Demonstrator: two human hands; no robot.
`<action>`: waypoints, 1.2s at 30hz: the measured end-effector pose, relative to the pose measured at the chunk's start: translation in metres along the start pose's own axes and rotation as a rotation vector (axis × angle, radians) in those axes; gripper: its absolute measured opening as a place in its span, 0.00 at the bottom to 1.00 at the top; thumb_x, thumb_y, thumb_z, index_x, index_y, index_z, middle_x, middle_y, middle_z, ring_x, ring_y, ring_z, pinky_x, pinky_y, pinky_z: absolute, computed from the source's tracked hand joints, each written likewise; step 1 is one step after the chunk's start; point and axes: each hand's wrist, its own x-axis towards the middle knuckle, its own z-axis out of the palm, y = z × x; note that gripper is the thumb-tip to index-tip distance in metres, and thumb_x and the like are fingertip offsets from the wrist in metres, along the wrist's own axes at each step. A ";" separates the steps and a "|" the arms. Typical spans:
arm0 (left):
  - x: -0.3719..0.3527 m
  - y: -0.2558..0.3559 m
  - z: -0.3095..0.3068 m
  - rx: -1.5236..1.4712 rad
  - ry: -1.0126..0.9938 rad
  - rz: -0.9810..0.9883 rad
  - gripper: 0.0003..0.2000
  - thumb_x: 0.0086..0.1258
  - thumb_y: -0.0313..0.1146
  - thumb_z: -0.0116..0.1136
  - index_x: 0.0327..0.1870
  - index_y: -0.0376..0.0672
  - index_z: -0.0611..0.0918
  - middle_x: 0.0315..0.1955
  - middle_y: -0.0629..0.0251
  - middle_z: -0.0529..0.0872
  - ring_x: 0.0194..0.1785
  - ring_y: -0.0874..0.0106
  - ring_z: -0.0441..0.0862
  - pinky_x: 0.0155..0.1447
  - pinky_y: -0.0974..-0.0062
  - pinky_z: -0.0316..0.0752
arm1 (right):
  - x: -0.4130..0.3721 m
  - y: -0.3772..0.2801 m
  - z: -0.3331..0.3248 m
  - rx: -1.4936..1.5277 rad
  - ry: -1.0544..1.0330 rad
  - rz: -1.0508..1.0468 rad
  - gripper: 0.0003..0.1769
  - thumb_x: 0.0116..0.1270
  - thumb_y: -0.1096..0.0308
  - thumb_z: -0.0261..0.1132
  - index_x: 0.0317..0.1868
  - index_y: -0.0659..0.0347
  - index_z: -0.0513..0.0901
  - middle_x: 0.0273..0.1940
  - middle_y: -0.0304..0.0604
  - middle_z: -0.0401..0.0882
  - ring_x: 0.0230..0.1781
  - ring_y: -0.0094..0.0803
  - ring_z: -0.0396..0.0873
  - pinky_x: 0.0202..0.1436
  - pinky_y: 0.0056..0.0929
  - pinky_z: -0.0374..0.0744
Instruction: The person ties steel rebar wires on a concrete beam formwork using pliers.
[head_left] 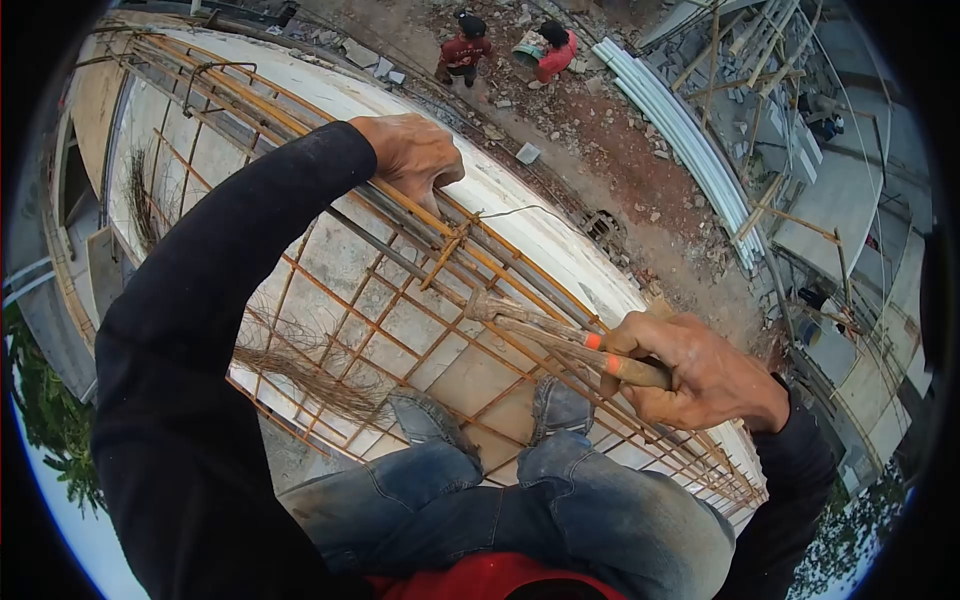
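My right hand is wrapped round the handles of worn pincers, which have orange bands. The jaws of the pincers lie over the rusty rebar, a little below and right of a tied crossing. Up and to the left, my left hand is curled over the long bars of the rebar cage; its fingertips are mostly hidden beneath the hand. A thin wire arcs over the pale concrete edge to the right of the crossing.
Bundles of thin tie wire lie on the rebar mesh beside my shoes. Beyond the concrete edge the ground drops away, with rubble, two people and long pale pipes.
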 end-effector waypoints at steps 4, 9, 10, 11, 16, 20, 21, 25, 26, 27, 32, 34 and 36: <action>-0.001 -0.001 0.000 -0.015 0.024 0.037 0.23 0.48 0.54 0.71 0.25 0.38 0.82 0.21 0.57 0.84 0.29 0.59 0.84 0.35 0.63 0.76 | 0.026 -0.006 -0.063 -1.023 0.251 -0.137 0.13 0.59 0.75 0.64 0.43 0.60 0.73 0.44 0.47 0.78 0.42 0.43 0.79 0.51 0.44 0.75; -0.002 -0.001 0.000 0.002 -0.014 0.017 0.26 0.50 0.58 0.72 0.28 0.38 0.83 0.28 0.54 0.87 0.35 0.58 0.86 0.40 0.61 0.78 | 0.076 0.003 -0.104 -1.420 0.189 -0.300 0.13 0.60 0.79 0.62 0.41 0.50 0.73 0.56 0.37 0.76 0.59 0.41 0.75 0.78 0.50 0.55; -0.003 -0.002 0.002 -0.005 0.062 0.059 0.24 0.48 0.55 0.72 0.24 0.38 0.82 0.23 0.56 0.85 0.31 0.58 0.84 0.37 0.62 0.77 | 0.083 0.004 -0.106 -1.443 0.130 -0.279 0.15 0.60 0.80 0.61 0.40 0.47 0.73 0.58 0.34 0.75 0.63 0.40 0.72 0.83 0.52 0.46; -0.004 -0.003 0.003 -0.009 0.143 0.096 0.22 0.45 0.52 0.72 0.21 0.38 0.81 0.19 0.57 0.83 0.26 0.58 0.83 0.34 0.62 0.76 | 0.091 0.001 -0.106 -1.445 0.116 -0.284 0.15 0.60 0.80 0.61 0.40 0.47 0.73 0.58 0.34 0.75 0.63 0.40 0.72 0.83 0.52 0.46; -0.004 -0.003 0.004 0.010 0.132 0.093 0.23 0.48 0.54 0.71 0.21 0.39 0.82 0.19 0.59 0.83 0.27 0.59 0.83 0.34 0.62 0.76 | 0.119 -0.012 -0.109 -1.656 0.075 -0.457 0.17 0.58 0.81 0.61 0.38 0.43 0.73 0.61 0.31 0.73 0.68 0.37 0.71 0.84 0.50 0.43; -0.001 -0.003 0.002 0.016 0.058 0.059 0.26 0.49 0.59 0.70 0.26 0.40 0.84 0.25 0.56 0.87 0.32 0.59 0.86 0.38 0.62 0.79 | 0.125 -0.007 -0.113 -1.713 0.040 -0.352 0.15 0.61 0.78 0.61 0.37 0.42 0.72 0.61 0.30 0.73 0.67 0.35 0.71 0.84 0.51 0.43; 0.000 -0.003 0.002 0.014 0.059 0.057 0.26 0.49 0.59 0.70 0.25 0.40 0.84 0.24 0.56 0.86 0.31 0.59 0.85 0.38 0.62 0.79 | 0.129 -0.005 -0.115 -1.716 0.072 -0.449 0.13 0.62 0.77 0.60 0.37 0.42 0.72 0.60 0.30 0.73 0.66 0.34 0.73 0.84 0.51 0.43; 0.001 -0.005 0.003 0.012 0.065 0.070 0.26 0.48 0.59 0.69 0.22 0.40 0.83 0.22 0.57 0.85 0.28 0.60 0.84 0.35 0.62 0.78 | 0.135 -0.005 -0.119 -1.719 0.143 -0.606 0.11 0.68 0.73 0.57 0.37 0.40 0.72 0.58 0.26 0.75 0.61 0.32 0.77 0.84 0.52 0.43; 0.001 -0.005 0.003 0.011 0.066 0.070 0.26 0.48 0.59 0.69 0.22 0.40 0.83 0.22 0.57 0.85 0.28 0.60 0.84 0.35 0.62 0.78 | 0.136 -0.006 -0.120 -1.718 0.141 -0.605 0.11 0.68 0.73 0.57 0.37 0.40 0.72 0.58 0.26 0.75 0.61 0.32 0.77 0.84 0.52 0.43; 0.001 -0.006 0.004 0.014 0.068 0.069 0.26 0.48 0.59 0.69 0.21 0.40 0.82 0.21 0.57 0.85 0.27 0.61 0.83 0.35 0.62 0.77 | 0.136 -0.007 -0.122 -1.722 0.121 -0.553 0.10 0.68 0.72 0.57 0.37 0.39 0.71 0.57 0.25 0.76 0.62 0.31 0.76 0.84 0.52 0.42; 0.000 -0.006 0.006 0.008 0.100 0.074 0.26 0.49 0.59 0.69 0.19 0.40 0.81 0.18 0.58 0.83 0.24 0.63 0.82 0.33 0.62 0.77 | 0.137 -0.005 -0.118 -1.706 0.149 -0.502 0.19 0.59 0.79 0.63 0.37 0.38 0.69 0.51 0.25 0.78 0.74 0.36 0.61 0.84 0.55 0.41; 0.000 -0.005 0.006 0.005 0.098 0.069 0.25 0.46 0.56 0.72 0.19 0.38 0.81 0.15 0.60 0.81 0.23 0.61 0.82 0.31 0.62 0.75 | 0.133 -0.006 -0.112 -1.731 0.165 -0.430 0.19 0.59 0.79 0.63 0.37 0.38 0.69 0.50 0.26 0.78 0.75 0.37 0.59 0.84 0.57 0.39; 0.000 -0.005 0.006 0.004 0.088 0.066 0.25 0.46 0.56 0.72 0.19 0.38 0.81 0.15 0.60 0.81 0.23 0.61 0.82 0.31 0.62 0.75 | 0.131 -0.005 -0.108 -1.728 0.185 -0.430 0.19 0.59 0.79 0.63 0.37 0.38 0.70 0.50 0.26 0.79 0.76 0.38 0.58 0.84 0.57 0.38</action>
